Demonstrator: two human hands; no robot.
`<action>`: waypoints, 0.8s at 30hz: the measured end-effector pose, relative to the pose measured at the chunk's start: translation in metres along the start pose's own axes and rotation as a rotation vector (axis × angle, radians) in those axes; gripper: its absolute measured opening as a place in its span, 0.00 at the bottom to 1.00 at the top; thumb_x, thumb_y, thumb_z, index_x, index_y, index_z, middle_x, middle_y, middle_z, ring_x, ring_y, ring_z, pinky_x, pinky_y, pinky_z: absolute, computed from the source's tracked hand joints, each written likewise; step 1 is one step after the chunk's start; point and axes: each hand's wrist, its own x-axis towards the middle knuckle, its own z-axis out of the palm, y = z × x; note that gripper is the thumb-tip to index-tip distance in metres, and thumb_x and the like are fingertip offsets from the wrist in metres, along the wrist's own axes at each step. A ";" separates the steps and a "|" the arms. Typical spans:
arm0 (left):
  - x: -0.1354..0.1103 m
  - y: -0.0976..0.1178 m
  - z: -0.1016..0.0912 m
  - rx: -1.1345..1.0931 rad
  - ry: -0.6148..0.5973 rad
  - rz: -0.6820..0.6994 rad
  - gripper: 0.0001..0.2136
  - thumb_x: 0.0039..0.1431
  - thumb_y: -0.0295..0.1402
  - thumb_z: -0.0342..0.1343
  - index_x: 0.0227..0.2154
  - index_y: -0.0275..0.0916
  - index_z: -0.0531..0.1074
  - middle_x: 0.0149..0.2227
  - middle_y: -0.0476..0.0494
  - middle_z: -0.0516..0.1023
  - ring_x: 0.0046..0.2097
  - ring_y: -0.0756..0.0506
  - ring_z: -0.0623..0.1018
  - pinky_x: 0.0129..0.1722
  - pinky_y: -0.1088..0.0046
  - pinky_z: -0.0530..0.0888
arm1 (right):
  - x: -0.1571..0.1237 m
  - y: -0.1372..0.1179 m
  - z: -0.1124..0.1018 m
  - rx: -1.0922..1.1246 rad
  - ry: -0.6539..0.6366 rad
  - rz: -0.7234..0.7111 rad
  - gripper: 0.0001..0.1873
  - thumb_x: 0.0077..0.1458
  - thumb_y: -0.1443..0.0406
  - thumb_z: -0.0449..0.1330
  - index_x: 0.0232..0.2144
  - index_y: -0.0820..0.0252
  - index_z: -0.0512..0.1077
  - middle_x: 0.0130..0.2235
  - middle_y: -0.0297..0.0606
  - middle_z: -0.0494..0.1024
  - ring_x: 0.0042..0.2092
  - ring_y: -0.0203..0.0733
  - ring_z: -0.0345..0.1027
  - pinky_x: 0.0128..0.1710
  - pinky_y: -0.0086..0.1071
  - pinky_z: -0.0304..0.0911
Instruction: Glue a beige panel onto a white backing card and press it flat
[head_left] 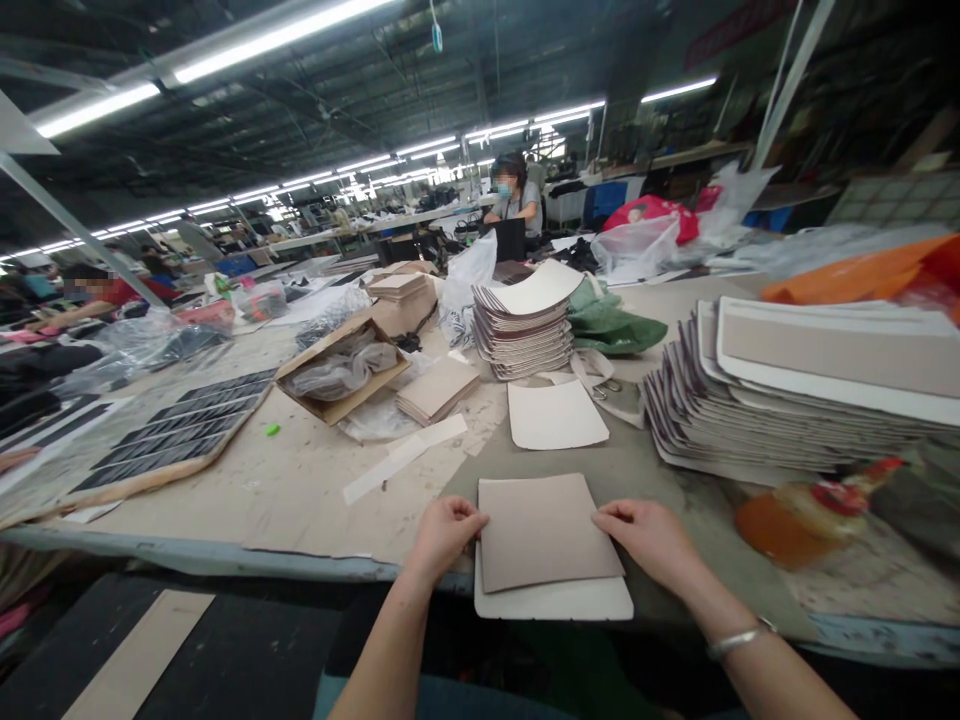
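Between my two hands is a taupe rectangular sheet (pixel 544 535), pinched at its left edge by my left hand (pixel 448 535) and at its right edge by my right hand (pixel 649 535). Beneath it lies a larger white panel (pixel 555 603) with rounded corners, its near edge sticking out past the sheet. The two pieces overlap at the table's front edge. Just beyond them rests another white panel (pixel 556 415). Whether the taupe sheet lies flat on the lower panel or is slightly raised, I cannot tell.
Right of my hands stand a tall stack of panels (pixel 772 400) and a bottle of amber liquid (pixel 799 522). Farther back are a curved stack (pixel 523 325), an open cardboard box (pixel 341 372) and a small pile of taupe sheets (pixel 437 390). A co-worker (pixel 517 195) sits beyond.
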 end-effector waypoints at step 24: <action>-0.006 0.003 0.014 0.279 0.209 0.068 0.06 0.51 0.34 0.57 0.24 0.38 0.74 0.23 0.46 0.76 0.29 0.46 0.74 0.30 0.72 0.63 | 0.010 -0.003 -0.002 -0.141 -0.101 0.088 0.20 0.50 0.61 0.59 0.45 0.63 0.66 0.32 0.37 0.79 0.37 0.45 0.71 0.35 0.34 0.58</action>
